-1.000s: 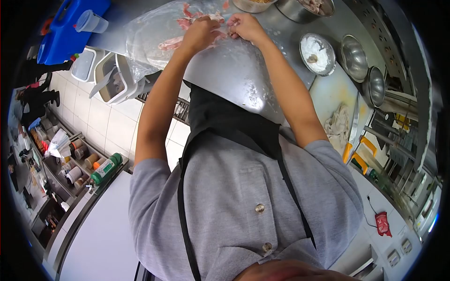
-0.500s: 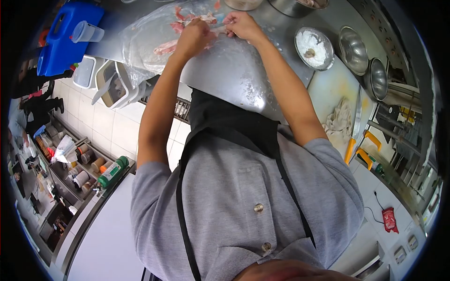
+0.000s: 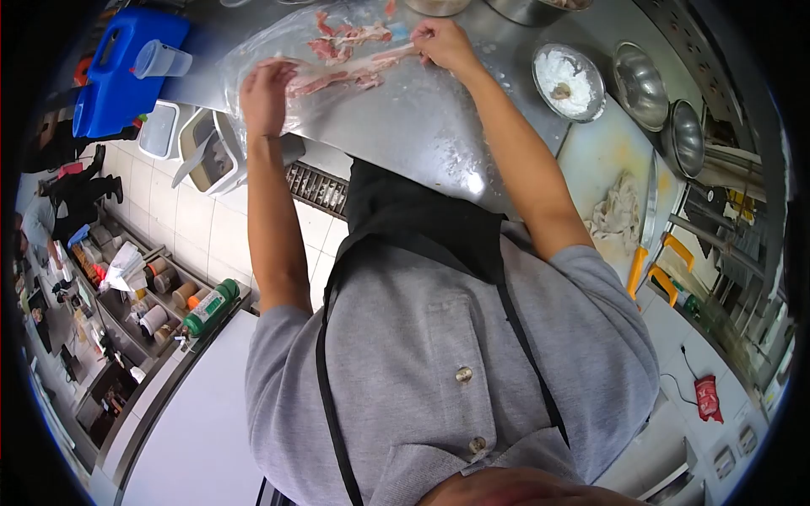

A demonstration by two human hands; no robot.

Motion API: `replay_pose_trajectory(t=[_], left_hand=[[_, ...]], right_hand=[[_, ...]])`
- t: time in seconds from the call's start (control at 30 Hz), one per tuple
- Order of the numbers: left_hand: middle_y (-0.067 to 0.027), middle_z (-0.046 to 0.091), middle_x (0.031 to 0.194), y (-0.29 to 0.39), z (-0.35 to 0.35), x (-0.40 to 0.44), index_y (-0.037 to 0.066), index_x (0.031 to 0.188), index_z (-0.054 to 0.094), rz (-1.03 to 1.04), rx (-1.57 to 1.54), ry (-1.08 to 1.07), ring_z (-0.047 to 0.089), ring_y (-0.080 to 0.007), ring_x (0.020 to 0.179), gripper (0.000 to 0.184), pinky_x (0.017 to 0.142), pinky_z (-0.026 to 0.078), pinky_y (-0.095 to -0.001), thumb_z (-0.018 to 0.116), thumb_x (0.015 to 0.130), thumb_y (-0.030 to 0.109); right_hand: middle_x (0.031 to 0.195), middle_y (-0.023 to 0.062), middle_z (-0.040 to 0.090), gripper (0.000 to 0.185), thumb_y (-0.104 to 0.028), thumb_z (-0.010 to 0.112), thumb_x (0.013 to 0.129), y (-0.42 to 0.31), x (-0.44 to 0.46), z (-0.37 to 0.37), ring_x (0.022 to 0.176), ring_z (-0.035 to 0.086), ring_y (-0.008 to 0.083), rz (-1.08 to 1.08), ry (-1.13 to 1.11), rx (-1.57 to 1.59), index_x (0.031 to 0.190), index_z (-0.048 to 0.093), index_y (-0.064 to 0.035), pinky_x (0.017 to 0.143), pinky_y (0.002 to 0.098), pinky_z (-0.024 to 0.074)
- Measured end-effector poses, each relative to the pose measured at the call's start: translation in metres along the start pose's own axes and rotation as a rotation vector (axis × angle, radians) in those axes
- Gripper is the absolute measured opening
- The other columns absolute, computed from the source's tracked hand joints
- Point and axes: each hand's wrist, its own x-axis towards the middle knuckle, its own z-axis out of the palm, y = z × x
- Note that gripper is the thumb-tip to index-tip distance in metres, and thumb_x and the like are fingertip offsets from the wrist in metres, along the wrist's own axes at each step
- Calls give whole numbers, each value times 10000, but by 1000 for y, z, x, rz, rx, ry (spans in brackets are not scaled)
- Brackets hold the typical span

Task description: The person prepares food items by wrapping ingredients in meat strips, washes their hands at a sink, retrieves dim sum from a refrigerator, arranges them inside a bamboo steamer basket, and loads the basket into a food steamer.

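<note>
A long strip of raw meat (image 3: 359, 71) stretches between my two hands over the steel table (image 3: 405, 126). My left hand (image 3: 268, 84) is closed on its left end, and my right hand (image 3: 439, 44) pinches the right end. Behind the strip, more raw meat pieces (image 3: 342, 42) lie on a clear plastic sheet (image 3: 253, 51). To the right of my right hand stands a metal bowl of white powder (image 3: 567, 83) with a small lump in it.
Two metal bowls (image 3: 641, 86) (image 3: 685, 139) stand at the right. A cutting board (image 3: 591, 152) bears a crumpled cloth (image 3: 616, 211) and a long knife (image 3: 650, 202). At left are a blue jug (image 3: 126, 67), a plastic cup (image 3: 162, 59) and a bin (image 3: 209, 152). People stand far left.
My left hand has moved left, away from my right hand, and the meat strip now lies stretched out between them. My right hand has shifted slightly.
</note>
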Motion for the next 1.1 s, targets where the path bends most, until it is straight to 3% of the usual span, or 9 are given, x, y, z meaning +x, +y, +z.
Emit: replay_pose_trajectory(t=[0.07,0.3,0.37,0.43,0.5,0.53,0.67,0.73,1.1], left_hand=[[-166,635,922,9,-32,10,-64,934,578,47,-140,34,636,-267,852,128,815,530,-392,513,914,44],[-131,633,880,60,-85,36,-49,910,618,168,-207,158,625,-247,801,126,789,528,-377,553,883,56],[-98,635,839,59,-93,50,-46,891,637,152,327,223,626,-219,764,174,748,528,-346,590,876,121],[-134,655,816,54,-92,58,-41,915,656,147,465,212,640,-277,739,208,739,528,-363,623,857,156],[-210,663,890,42,-89,64,-26,980,661,340,1557,155,642,-356,798,223,788,516,-401,630,840,144],[-231,656,985,35,-73,58,6,1022,663,443,1668,212,630,-387,896,246,840,497,-428,656,815,138],[-177,663,1028,-2,26,32,37,1055,675,752,1314,-480,585,-364,1018,255,927,446,-427,683,818,128],[-133,643,1098,-26,76,17,52,1097,667,684,1161,-720,576,-333,1027,275,924,435,-416,693,848,165],[-49,595,870,-52,176,-2,95,898,633,445,1454,-1274,473,-267,975,176,871,362,-421,725,793,202]], right_hand=[[702,53,651,111,-94,653,768,3,0,-1,536,638,129,31,43,-19,849,681,-24,513,276,521],[716,53,643,115,-83,652,768,8,-23,-18,567,640,123,-17,92,120,855,680,-14,518,272,530],[730,55,638,113,-65,646,768,7,-35,-30,575,636,123,11,122,101,854,673,3,522,268,535],[729,53,636,118,-56,643,766,8,-47,-42,567,630,122,25,142,106,862,670,8,518,266,526],[727,51,635,124,-47,640,765,9,-60,-54,560,624,121,42,170,110,870,667,13,515,265,517],[728,50,635,127,-42,636,769,11,-67,-59,556,617,118,44,172,120,879,663,17,515,262,505],[735,54,634,121,-27,620,794,5,-102,-76,544,599,115,73,206,185,899,649,24,521,257,474],[743,55,632,111,-14,613,801,7,-122,-86,549,595,115,60,206,207,899,646,25,521,255,475],[770,51,623,108,27,599,813,7,-203,-112,563,556,97,70,268,150,907,648,5,538,245,480]])
